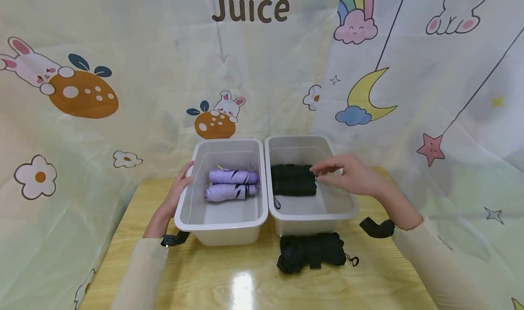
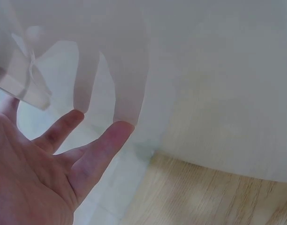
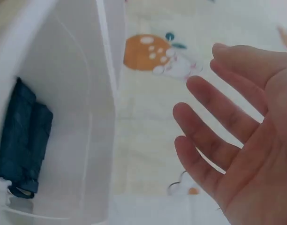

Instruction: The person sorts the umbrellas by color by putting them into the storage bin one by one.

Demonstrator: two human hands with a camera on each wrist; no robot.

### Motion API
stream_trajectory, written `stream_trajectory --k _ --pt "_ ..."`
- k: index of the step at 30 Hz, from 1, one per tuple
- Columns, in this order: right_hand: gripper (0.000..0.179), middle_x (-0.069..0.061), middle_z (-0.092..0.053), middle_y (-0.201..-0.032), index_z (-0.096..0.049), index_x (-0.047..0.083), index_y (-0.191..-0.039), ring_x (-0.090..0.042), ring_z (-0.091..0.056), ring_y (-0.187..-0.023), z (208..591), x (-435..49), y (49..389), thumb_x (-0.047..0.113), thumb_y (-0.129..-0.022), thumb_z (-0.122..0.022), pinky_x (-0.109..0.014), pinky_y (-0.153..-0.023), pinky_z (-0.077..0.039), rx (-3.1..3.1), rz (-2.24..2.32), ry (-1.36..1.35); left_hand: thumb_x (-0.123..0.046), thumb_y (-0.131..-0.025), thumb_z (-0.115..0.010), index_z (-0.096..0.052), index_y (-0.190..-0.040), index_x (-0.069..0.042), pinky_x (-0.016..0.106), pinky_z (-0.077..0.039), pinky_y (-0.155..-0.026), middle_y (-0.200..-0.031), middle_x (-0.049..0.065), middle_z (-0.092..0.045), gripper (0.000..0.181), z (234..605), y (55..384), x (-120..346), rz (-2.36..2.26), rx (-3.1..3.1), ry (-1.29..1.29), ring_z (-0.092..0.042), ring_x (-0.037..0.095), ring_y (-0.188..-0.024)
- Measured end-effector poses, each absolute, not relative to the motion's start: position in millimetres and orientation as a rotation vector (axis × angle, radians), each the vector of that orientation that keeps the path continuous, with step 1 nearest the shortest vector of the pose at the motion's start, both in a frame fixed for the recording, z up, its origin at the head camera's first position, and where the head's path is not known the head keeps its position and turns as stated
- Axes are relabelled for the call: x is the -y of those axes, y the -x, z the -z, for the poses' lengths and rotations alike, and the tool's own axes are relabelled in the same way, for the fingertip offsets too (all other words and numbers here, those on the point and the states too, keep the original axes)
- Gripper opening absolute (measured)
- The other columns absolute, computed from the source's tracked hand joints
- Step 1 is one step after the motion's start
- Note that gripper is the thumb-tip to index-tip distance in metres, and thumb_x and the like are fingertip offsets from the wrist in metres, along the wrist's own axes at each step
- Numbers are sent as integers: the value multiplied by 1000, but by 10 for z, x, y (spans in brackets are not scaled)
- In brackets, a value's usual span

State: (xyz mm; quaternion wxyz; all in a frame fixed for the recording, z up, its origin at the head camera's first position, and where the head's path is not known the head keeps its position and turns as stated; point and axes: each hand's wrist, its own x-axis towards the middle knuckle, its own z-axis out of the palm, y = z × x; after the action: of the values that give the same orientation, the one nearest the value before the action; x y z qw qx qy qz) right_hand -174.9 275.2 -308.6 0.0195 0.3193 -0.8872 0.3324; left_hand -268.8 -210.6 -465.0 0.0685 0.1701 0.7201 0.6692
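Note:
My left hand [image 1: 177, 192] rests against the outer left side of a white plastic bin [image 1: 221, 226]; in the left wrist view the spread fingertips [image 2: 124, 125] meet its glossy wall. Inside that bin lie two folded lilac umbrellas [image 1: 231, 192], side by side. My right hand [image 1: 348, 173] hovers above the right part of a second white bin [image 1: 311, 217], holding nothing, its fingers loosely extended in the right wrist view. Black folded umbrellas [image 1: 294, 187] lie together in this second bin, near its left wall.
Another black folded umbrella [image 1: 311, 252] with a wrist loop lies on the wooden table [image 1: 204, 273], in front of the right bin. Both bins stand side by side near a printed cloth backdrop [image 1: 163, 73]. Black camera straps circle both wrists.

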Motion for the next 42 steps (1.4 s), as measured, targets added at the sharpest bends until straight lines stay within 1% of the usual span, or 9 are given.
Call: stream_trajectory --k 4,8,12,16,19,24,29,36,42 --pt "18 14 -68 -101 -74 21 -108 -3 -61 -84 3126 -2756 1464 24 -91 -71 -25 -66 -50 2586 -750 -1122 -27 -107 -30 -11 -157 -20 52 -47 -89 -154 22 -19 54 4613 2704 2108 -2021 -2174 -511 -36 47 -126" --pt "22 10 -67 -93 -75 18 -100 -5 -60 -77 3243 -2665 1237 34 -94 -63 -24 -63 -51 2298 -488 -1237 -27 -107 -30 -12 -157 -20 54 -47 -88 -154 22 -20 53 4604 2701 2099 -2031 -2165 -509 -37 48 -125" --pt "20 6 -66 -90 -74 15 -95 -9 -61 -74 3441 -2494 1003 27 -96 -58 -23 -61 -52 2088 -433 -1404 -28 -107 -30 -11 -157 -22 62 -44 -90 -154 22 -22 53 4622 2683 2093 -2020 -2149 -507 -36 51 -125" --pt "14 6 -64 -94 -72 15 -103 -8 -59 -79 3766 -2372 849 18 -91 -65 -21 -68 -51 2068 -470 -1551 -28 -107 -29 -12 -157 -21 64 -42 -90 -153 22 -23 53 4644 2674 2092 -2029 -2156 -519 -36 51 -124" --pt "23 4 -63 -103 -69 16 -113 -10 -58 -86 4075 -2359 828 20 -91 -68 -21 -72 -51 2173 -424 -1629 -28 -107 -30 -12 -157 -21 64 -42 -89 -153 23 -23 53 4652 2668 2090 -2032 -2160 -534 -36 51 -124" --pt "43 -3 -59 -123 -59 20 -133 -16 -56 -101 4501 -2409 880 36 -93 -64 -30 -78 -51 2376 -172 -1671 -28 -107 -30 -12 -157 -20 64 -43 -90 -154 24 -21 53 4648 2669 2080 -2024 -2157 -546 -37 50 -125" --pt "73 -8 -50 -139 -41 29 -148 -25 -54 -112 4731 -2463 957 51 -85 -70 -39 -77 -51 2540 94 -1607 -26 -107 -29 -12 -157 -19 58 -45 -91 -154 22 -21 53 4642 2695 2064 -2026 -2159 -533 -34 49 -126" --pt "96 -8 -47 -137 -21 32 -156 -25 -50 -111 4875 -2498 1014 59 -79 -73 -38 -73 -50 2750 241 -1523 -26 -107 -29 -12 -157 -20 57 -44 -92 -155 21 -20 53 4666 2735 2004 -2033 -2128 -529 -33 49 -127" --pt "102 -9 -47 -133 -13 35 -156 -25 -53 -109 5013 -2458 1002 68 -77 -67 -41 -81 -49 3024 -180 -1435 -28 -107 -29 -11 -157 -21 57 -46 -88 -154 21 -20 53 4660 2685 2053 -2019 -2152 -530 -37 46 -124"
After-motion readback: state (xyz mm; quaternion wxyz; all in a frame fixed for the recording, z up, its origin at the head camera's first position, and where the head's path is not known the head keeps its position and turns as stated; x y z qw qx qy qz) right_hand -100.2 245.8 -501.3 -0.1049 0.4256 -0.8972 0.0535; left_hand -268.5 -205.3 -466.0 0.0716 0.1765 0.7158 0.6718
